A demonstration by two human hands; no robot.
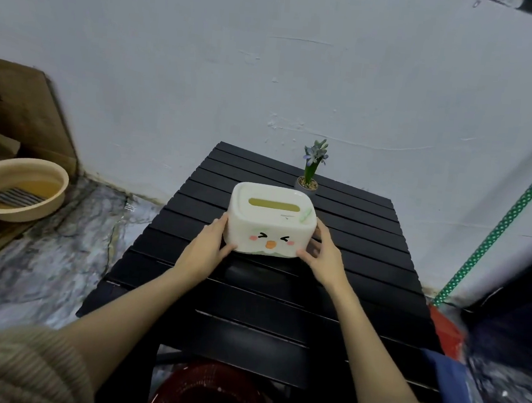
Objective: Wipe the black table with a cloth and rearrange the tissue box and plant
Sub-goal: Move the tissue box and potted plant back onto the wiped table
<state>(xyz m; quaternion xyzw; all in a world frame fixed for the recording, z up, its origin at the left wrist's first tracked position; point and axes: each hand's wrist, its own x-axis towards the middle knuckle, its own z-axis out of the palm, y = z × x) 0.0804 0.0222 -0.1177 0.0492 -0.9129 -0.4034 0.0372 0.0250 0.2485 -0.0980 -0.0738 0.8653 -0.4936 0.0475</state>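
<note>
Both my hands are on the tissue box (271, 219), one per side. Left hand (209, 244) is half open, palm flat against the box's left wall, thumb hooked under the near bottom corner. Right hand (322, 255) mirrors it on the right wall, fingers spread, thumb at the near right corner. So the box is clamped between the two palms, face print toward me, slot up. Can't tell whether its base is touching the counter (364, 276) or just off it. Both forearms reach straight out over the slats, sleeves pushed up near the elbows. Plant (311, 170) sits upright in its small pot just beyond my right hand, right behind the box's far right corner. Well off to my left hand's side on the floor: a beige basin (15, 188) with water.
</note>
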